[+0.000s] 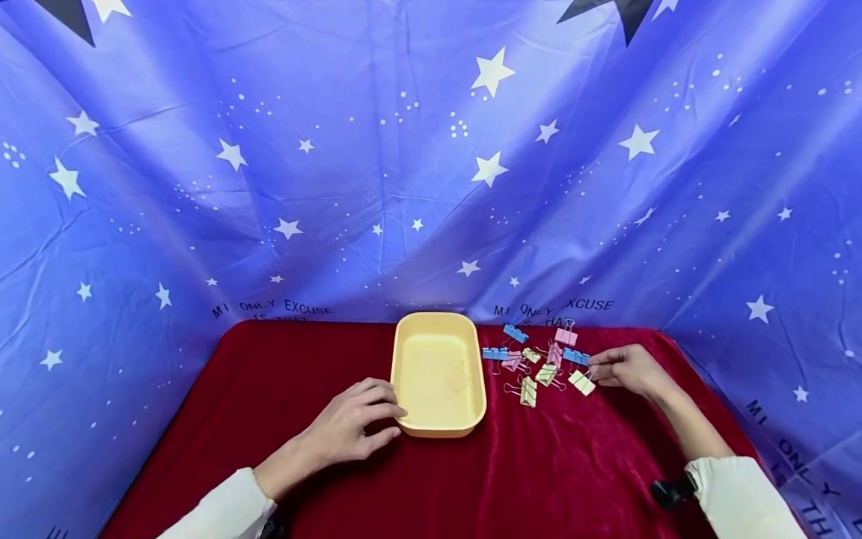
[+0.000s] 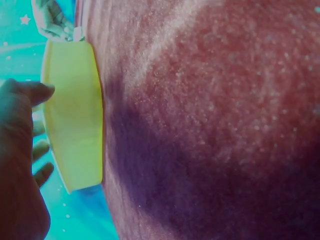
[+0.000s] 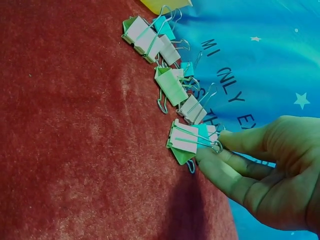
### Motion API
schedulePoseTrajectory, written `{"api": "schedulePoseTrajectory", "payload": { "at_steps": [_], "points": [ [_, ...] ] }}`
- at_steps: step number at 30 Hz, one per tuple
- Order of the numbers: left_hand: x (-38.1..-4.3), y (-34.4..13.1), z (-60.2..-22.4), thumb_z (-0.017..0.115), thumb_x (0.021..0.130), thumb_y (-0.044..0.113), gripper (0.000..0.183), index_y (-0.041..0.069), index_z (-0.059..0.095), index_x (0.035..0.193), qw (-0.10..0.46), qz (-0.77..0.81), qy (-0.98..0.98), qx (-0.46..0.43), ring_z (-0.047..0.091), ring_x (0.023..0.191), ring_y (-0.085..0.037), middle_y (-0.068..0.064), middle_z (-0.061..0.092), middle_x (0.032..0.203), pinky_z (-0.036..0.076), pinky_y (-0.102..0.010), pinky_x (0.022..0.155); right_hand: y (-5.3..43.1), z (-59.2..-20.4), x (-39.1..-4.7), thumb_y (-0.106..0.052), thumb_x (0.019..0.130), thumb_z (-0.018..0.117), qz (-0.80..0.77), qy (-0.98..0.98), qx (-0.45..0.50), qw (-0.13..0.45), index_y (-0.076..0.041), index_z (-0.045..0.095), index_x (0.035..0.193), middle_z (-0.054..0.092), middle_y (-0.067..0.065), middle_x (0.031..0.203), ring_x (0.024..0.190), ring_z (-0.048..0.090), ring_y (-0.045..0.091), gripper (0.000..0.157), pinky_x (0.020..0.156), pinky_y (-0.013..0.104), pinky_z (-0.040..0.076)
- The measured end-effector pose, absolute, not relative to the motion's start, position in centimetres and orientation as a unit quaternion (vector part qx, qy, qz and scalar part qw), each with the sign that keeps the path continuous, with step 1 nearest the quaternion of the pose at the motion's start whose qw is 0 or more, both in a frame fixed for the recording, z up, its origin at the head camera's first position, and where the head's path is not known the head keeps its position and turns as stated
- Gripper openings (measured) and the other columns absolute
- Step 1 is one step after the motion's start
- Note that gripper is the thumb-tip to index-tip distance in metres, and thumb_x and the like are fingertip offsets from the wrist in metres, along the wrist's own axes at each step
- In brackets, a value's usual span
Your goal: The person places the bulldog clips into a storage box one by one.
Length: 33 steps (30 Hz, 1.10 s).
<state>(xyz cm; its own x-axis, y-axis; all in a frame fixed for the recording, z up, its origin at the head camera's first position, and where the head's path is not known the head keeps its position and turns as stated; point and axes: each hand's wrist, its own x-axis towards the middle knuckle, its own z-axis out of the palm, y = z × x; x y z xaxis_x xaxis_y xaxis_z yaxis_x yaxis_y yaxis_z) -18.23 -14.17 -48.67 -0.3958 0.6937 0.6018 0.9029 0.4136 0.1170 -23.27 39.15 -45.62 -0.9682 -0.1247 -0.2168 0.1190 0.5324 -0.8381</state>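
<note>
The left hand (image 1: 357, 421)'s fingers, loosely bent, touch the yellow tray (image 1: 438, 432)'s left rim; the right hand (image 1: 633, 368)'s fingers close narrowly by a blue clip (image 1: 575, 356) beside a cream clip (image 1: 582, 383), pinched or not I cannot tell; crowding could snag a neighbour and drag it along. Desk (image 1: 572, 471) room lies open in front; the far edge, near the curtain (image 1: 377, 165), leaves little behind.

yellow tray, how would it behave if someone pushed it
The yellow tray probably won't tip, being broad for its height. Its smooth walls hold an even shape, so it's likely stiff. The red cloth beneath looks velvety and may drag or bunch.
</note>
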Motion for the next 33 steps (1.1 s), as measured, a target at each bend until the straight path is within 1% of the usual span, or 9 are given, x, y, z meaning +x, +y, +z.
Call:
{"api": "schedulePoseTrajectory", "payload": {
  "at_steps": [2,6,10,13,16,22,29,31,33],
  "points": [
    [-18.3,-14.1,-48.7,0.083,0.084,0.016,0.019,0.020,0.079,0.102,0.234,-0.232,-0.796,-0.507,0.064,0.114,-0.018,0.007,0.070,0.106,0.049,-0.027,0.106,39.2,-45.7,-23.4,0.003,0.096,0.067,-0.494,0.860,0.005,0.126,0.023,0.057,0.130,0.073,0.030,0.114,0.099,0.077,0.026,0.042,0.089,0.041,0.061],
    [-18.5,-14.2,-48.7,0.079,0.085,0.006,0.022,0.020,0.079,0.102,0.227,-0.253,-0.775,-0.532,0.062,0.110,-0.016,0.008,0.069,0.104,0.050,-0.025,0.101,39.4,-45.9,-23.5,0.004,0.095,0.067,-0.510,0.850,0.024,0.128,0.024,0.056,0.129,0.074,0.029,0.114,0.093,0.078,0.020,0.041,0.086,0.040,0.062],
    [-18.9,-14.1,-48.9,0.075,0.086,0.001,0.026,0.020,0.079,0.104,0.235,-0.256,-0.753,-0.558,0.060,0.106,-0.014,0.007,0.067,0.103,0.052,-0.026,0.097,39.5,-46.0,-23.5,0.007,0.094,0.067,-0.524,0.839,0.037,0.138,0.025,0.057,0.127,0.077,0.023,0.103,0.086,0.079,0.020,0.039,0.082,0.038,0.063],
    [-19.0,-14.1,-48.9,0.074,0.086,0.000,0.028,0.020,0.080,0.106,0.245,-0.253,-0.743,-0.569,0.060,0.104,-0.014,0.006,0.066,0.100,0.052,-0.027,0.097,39.6,-45.8,-23.4,0.009,0.093,0.066,-0.529,0.834,0.044,0.149,0.026,0.057,0.125,0.078,0.016,0.096,0.083,0.079,0.021,0.038,0.080,0.037,0.064],
    [-19.1,-14.1,-48.9,0.074,0.087,0.002,0.029,0.022,0.080,0.107,0.249,-0.248,-0.741,-0.573,0.060,0.103,-0.013,0.007,0.066,0.098,0.053,-0.027,0.096,39.7,-45.5,-23.3,0.009,0.092,0.067,-0.530,0.831,0.052,0.160,0.026,0.058,0.123,0.078,0.014,0.094,0.084,0.079,0.022,0.036,0.079,0.038,0.064],
    [-19.2,-14.0,-48.7,0.076,0.086,0.005,0.028,0.026,0.081,0.105,0.245,-0.234,-0.751,-0.567,0.061,0.102,-0.010,0.010,0.067,0.095,0.054,-0.025,0.091,40.3,-45.4,-23.3,0.007,0.092,0.068,-0.523,0.832,0.056,0.176,0.023,0.062,0.121,0.079,0.016,0.096,0.086,0.080,0.025,0.034,0.078,0.039,0.064],
    [-19.2,-13.9,-49.0,0.078,0.083,0.004,0.031,0.027,0.081,0.105,0.244,-0.235,-0.755,-0.561,0.061,0.101,-0.011,0.011,0.068,0.095,0.054,-0.025,0.090,40.8,-45.7,-23.3,0.002,0.091,0.073,-0.509,0.842,0.040,0.173,0.020,0.064,0.121,0.079,0.017,0.100,0.090,0.079,0.024,0.037,0.082,0.040,0.063],
    [-19.2,-13.9,-49.0,0.078,0.083,0.004,0.031,0.026,0.081,0.104,0.247,-0.237,-0.754,-0.561,0.061,0.101,-0.011,0.010,0.068,0.094,0.055,-0.025,0.090,40.9,-45.8,-23.4,0.003,0.091,0.072,-0.514,0.839,0.040,0.176,0.020,0.063,0.122,0.079,0.018,0.101,0.091,0.079,0.025,0.037,0.082,0.040,0.063],
    [-19.2,-13.9,-49.0,0.079,0.083,0.004,0.030,0.026,0.081,0.103,0.248,-0.238,-0.753,-0.561,0.061,0.100,-0.010,0.010,0.068,0.094,0.055,-0.025,0.090,41.0,-45.8,-23.5,0.006,0.092,0.068,-0.519,0.835,0.039,0.181,0.021,0.062,0.124,0.079,0.019,0.101,0.090,0.080,0.027,0.036,0.080,0.040,0.064]
  ]
}}
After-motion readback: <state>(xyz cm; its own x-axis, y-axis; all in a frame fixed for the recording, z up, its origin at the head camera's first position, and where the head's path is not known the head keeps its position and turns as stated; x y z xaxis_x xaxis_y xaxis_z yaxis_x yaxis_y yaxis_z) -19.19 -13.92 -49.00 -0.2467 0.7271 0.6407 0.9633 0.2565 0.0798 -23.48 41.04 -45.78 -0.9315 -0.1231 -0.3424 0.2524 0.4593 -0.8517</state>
